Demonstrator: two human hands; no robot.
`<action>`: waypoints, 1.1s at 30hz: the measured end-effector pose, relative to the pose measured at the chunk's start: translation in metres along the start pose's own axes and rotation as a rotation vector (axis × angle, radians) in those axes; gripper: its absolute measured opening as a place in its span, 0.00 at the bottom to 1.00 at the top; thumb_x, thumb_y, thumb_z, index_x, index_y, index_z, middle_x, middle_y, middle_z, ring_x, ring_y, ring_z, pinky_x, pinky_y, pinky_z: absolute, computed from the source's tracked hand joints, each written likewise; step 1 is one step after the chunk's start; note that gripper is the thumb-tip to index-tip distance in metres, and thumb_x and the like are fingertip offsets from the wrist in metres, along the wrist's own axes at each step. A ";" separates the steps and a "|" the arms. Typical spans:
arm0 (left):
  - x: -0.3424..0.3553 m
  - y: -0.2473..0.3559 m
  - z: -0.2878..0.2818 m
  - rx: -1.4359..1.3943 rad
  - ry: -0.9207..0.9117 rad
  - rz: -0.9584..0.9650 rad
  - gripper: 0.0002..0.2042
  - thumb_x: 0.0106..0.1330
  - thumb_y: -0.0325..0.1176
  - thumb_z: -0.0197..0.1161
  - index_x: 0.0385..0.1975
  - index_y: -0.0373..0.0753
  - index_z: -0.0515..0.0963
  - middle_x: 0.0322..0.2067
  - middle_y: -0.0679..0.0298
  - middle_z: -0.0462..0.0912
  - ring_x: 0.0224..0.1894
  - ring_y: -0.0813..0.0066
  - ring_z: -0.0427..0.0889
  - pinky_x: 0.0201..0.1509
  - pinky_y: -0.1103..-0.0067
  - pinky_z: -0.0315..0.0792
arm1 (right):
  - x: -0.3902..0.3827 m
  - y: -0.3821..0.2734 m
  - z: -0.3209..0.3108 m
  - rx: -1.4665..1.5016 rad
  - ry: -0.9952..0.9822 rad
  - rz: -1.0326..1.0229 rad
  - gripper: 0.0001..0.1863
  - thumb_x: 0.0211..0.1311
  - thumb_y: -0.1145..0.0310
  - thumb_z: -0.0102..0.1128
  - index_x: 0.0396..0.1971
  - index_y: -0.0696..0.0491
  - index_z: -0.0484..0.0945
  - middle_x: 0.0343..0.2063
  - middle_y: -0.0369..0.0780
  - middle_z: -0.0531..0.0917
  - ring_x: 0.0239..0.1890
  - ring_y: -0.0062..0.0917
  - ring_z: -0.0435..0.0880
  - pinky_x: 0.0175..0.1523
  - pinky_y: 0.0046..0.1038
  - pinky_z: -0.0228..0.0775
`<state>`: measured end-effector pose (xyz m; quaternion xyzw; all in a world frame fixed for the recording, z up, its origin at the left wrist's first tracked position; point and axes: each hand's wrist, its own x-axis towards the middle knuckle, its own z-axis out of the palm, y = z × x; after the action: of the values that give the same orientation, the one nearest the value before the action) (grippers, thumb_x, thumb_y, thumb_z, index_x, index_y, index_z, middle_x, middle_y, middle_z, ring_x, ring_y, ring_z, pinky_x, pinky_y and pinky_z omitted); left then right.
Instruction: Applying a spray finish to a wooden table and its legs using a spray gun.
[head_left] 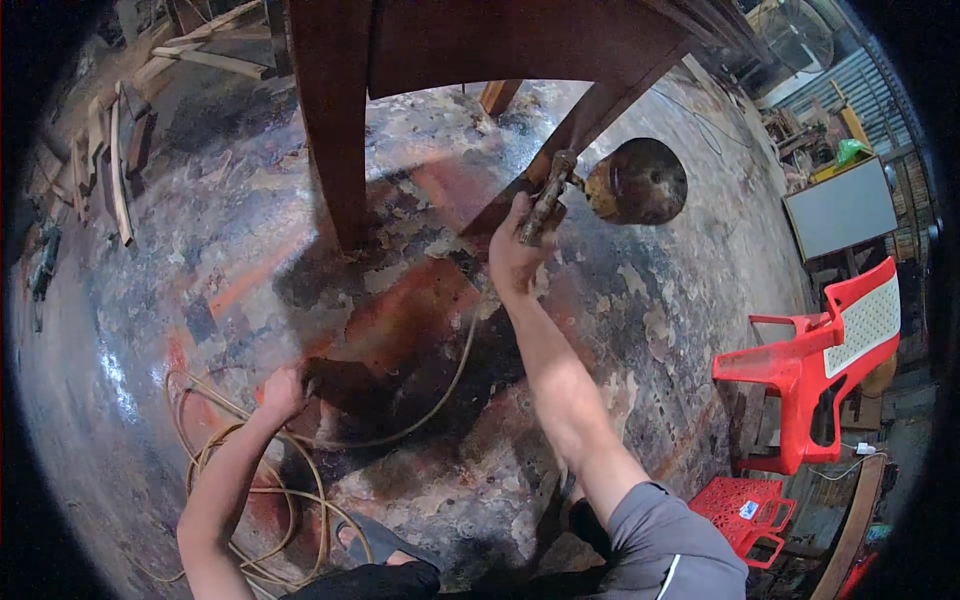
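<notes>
My right hand [517,255] is wrapped round the handle of a paint-crusted spray gun [548,198]. A round, stained paint cup [645,182] sits on the gun's right side. The gun is held close to a slanting leg [590,118] of a dark reddish-brown wooden piece of furniture [480,45]. Another leg [338,150] stands left of it. My left hand [286,392] is low on the left, fingers curled closed beside a dark patch; what it holds, if anything, is hidden. A tan air hose [440,400] curves up toward my right hand.
Loops of the hose [300,490] lie near my feet. The floor [640,320] is blotched with paint. Red plastic chair [800,370] and red stool [735,510] stand at right, below a whitish board [840,210]. Wood strips [120,165] lie far left.
</notes>
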<state>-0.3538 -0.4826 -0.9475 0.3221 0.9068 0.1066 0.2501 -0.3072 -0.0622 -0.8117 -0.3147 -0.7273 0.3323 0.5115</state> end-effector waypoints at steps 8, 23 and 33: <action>0.014 -0.012 0.006 -0.079 -0.011 0.077 0.17 0.60 0.35 0.64 0.48 0.39 0.78 0.40 0.45 0.83 0.44 0.41 0.81 0.46 0.56 0.76 | -0.024 -0.002 0.009 -0.233 -0.050 0.355 0.31 0.72 0.44 0.51 0.48 0.63 0.74 0.38 0.55 0.83 0.41 0.53 0.81 0.45 0.45 0.71; 0.036 -0.021 0.017 0.091 -0.247 0.049 0.22 0.58 0.41 0.66 0.53 0.42 0.79 0.47 0.49 0.83 0.48 0.45 0.82 0.49 0.62 0.78 | -0.035 0.028 -0.009 0.027 -0.042 0.180 0.29 0.73 0.47 0.51 0.53 0.62 0.74 0.45 0.54 0.83 0.49 0.49 0.81 0.54 0.41 0.70; 0.034 -0.021 0.022 0.162 -0.191 0.017 0.18 0.59 0.41 0.66 0.47 0.43 0.83 0.45 0.49 0.85 0.48 0.48 0.83 0.49 0.62 0.78 | -0.044 0.029 0.010 -0.189 -0.164 0.470 0.31 0.71 0.44 0.53 0.48 0.63 0.77 0.41 0.56 0.82 0.47 0.51 0.81 0.50 0.44 0.70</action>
<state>-0.3759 -0.4765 -0.9865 0.3576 0.8818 0.0040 0.3074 -0.3011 -0.0818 -0.8610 -0.4934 -0.7010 0.3971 0.3279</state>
